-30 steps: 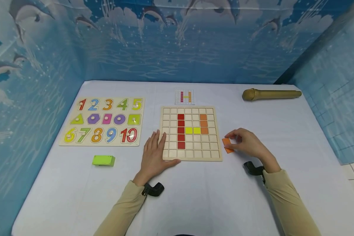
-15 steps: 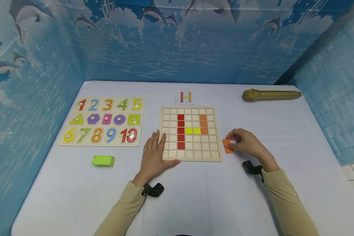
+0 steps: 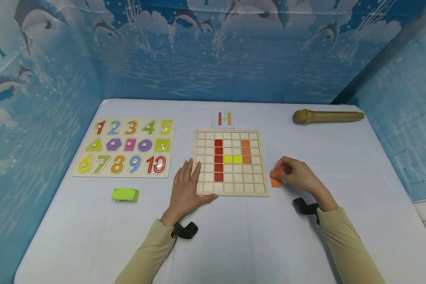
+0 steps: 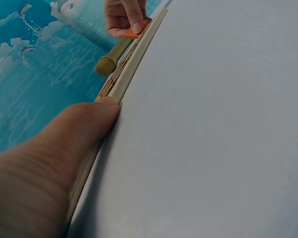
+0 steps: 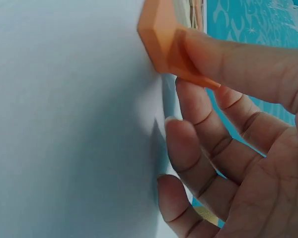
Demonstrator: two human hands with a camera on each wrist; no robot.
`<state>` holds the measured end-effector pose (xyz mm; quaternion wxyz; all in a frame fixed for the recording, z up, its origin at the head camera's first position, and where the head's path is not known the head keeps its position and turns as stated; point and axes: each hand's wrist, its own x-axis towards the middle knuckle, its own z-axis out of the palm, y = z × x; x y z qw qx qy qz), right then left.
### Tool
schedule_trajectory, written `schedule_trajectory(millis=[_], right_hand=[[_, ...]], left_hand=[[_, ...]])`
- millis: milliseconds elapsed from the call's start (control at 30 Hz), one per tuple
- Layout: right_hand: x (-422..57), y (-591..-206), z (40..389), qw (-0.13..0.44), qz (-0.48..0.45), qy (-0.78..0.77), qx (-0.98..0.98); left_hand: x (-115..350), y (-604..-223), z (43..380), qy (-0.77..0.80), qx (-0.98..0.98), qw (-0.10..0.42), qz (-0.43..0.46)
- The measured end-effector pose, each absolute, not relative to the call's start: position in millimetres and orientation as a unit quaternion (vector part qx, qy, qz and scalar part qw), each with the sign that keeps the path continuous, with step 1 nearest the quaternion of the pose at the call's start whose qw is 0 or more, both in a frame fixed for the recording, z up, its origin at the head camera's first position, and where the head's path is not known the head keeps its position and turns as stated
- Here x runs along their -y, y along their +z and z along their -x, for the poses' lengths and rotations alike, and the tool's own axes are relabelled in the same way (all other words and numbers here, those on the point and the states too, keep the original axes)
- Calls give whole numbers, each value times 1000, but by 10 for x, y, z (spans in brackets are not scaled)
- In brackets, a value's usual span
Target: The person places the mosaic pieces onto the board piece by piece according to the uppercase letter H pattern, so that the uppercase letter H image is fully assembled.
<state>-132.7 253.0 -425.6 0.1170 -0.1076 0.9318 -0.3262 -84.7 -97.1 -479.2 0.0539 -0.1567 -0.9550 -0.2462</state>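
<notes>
In the head view, my left hand (image 3: 186, 183) lies with straight fingers on the left edge of the wooden grid board (image 3: 232, 194), its thumb along the front edge. The left wrist view has the thumb tip (image 4: 107, 106) against that edge. Red tiles (image 3: 218, 159) form a column on the board, joined by two yellow tiles (image 3: 232, 159) to a shorter orange column (image 3: 246, 151). Right of the board, my right hand (image 3: 296, 173) pinches an orange tile (image 5: 181, 59) between thumb and fingers. Another orange piece (image 5: 153, 32) adjoins it in the right wrist view.
A small pattern card (image 3: 223, 119) lies behind the board. On the left are a number and shape puzzle (image 3: 124, 152) and a green block (image 3: 125, 195). A brown, round-headed stick (image 3: 328, 116) lies at the back right. Printed blue curtains (image 3: 213, 71) enclose the back and sides.
My right hand has shifted slightly right with its fingers on the orange pieces, which have turned a little and overlap more. My left hand has kept its place on the board.
</notes>
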Motion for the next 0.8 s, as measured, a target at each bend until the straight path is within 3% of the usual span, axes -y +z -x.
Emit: schedule_trajectory(millis=[333,800], right_hand=[[-2467,-4214,1354,78,123,-367,-919],[-2106,-4201,1488,90,169,-394,-899]], left_hand=[[970,-4796,840,-247,955,54,157],[965,-4801,841,-249,954,56,158]])
